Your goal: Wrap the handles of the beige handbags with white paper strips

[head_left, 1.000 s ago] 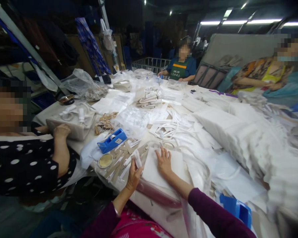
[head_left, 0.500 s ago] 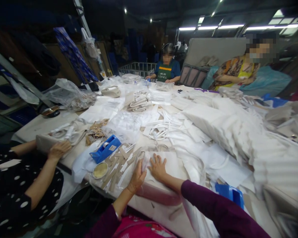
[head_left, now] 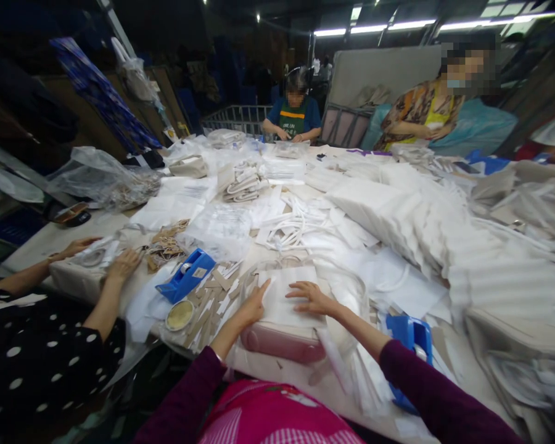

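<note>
Bag (head_left: 282, 343) faced six o'clock, long near edge running nine to three; left hand (head_left: 253, 305) pointed one finger, grip unclear; right hand (head_left: 314, 298) spread over white sheet (head_left: 279, 295).

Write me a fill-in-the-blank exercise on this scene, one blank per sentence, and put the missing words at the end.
1. The camera wearer's right hand is over a flat rectangular sheet whose colour is ____.
2. Of the wearer's two hands, the one nearer the round yellowish disc is the ____ one.
3. The wedge-shaped tape dispenser beside that disc is coloured ____.
4. The black cloth top at the lower left is patterned with white ____.

Missing words: white; left; blue; dots
</note>
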### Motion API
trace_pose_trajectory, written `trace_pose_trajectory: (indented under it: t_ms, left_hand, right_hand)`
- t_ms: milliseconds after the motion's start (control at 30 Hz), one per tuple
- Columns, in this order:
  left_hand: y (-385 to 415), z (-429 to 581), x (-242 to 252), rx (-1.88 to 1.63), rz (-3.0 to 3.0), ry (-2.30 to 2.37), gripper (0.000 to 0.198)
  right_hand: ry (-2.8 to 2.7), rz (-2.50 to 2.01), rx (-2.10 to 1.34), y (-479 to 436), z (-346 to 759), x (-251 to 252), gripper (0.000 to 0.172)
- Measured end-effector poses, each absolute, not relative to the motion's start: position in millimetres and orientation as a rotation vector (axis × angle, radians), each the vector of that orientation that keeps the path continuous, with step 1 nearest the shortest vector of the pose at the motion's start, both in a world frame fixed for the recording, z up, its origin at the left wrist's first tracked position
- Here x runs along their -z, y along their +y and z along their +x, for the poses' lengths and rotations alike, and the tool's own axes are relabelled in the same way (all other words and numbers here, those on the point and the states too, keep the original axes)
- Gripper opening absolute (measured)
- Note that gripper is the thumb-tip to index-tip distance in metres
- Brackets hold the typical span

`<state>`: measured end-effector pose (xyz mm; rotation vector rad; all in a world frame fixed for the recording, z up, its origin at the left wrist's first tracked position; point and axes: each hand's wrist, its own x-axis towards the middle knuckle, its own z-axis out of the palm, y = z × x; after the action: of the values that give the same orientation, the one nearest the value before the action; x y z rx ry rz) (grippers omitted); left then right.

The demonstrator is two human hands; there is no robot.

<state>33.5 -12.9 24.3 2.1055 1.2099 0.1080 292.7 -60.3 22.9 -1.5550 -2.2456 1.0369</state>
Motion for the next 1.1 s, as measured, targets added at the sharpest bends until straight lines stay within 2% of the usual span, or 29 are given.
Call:
trace_pose_trajectory:
  t_ms: [67,167,267,433,567,633,700,867,900,1033,1100]
  left_hand:
    - [-16,43,-27,-0.014,2.189,1.3,0.083]
    - [-16,75,-32,-0.001,2.31,1.411,0.08]
    - [-10,120,-34,-0.041,2.387,1.217,0.066]
    - [-2,164,-17,0.02,2.351,1.079,0.045]
    - [-3,162,-1,0.06,2.347,1.057,0.052]
    - [-2,159,2,0.073,2.345,1.042,0.054]
    - [0,158,2,0.088,2.344,1.033,0.055]
    - [4,158,2,0.112,2.34,1.03,0.057]
    - [3,159,3,0.109,2.34,1.03,0.057]
    - [2,160,9,0.095,2.35,1.055,0.057]
    - [2,161,10,0.105,2.354,1.082,0.057]
  right_hand:
    - [-2.23,-1.591,-0.998,-79,303,-15,0.036]
    - [-2.191,-1.69,-0.981,-97,295,-3,0.035]
    - [-2.182,-1.694,-0.961,-100,280,1,0.037]
    - [-1.934,-1.871,-0.797,-86,301,-8,0.026]
    - [-1.587,-2.251,-0.517,-64,361,-20,0.056]
    - [-1.481,-2.378,-0.471,-53,387,-24,0.064]
    - [-1.457,-2.445,-0.523,-44,405,-27,0.06]
    - [-1.555,-2.384,-0.804,-31,421,-48,0.012]
    - [-1.585,-2.339,-0.876,-30,422,-56,0.011]
    - [-1.706,-2.14,-1.149,-29,421,-96,0.025]
    - [-1.757,-2.1,-1.207,-29,413,-113,0.023]
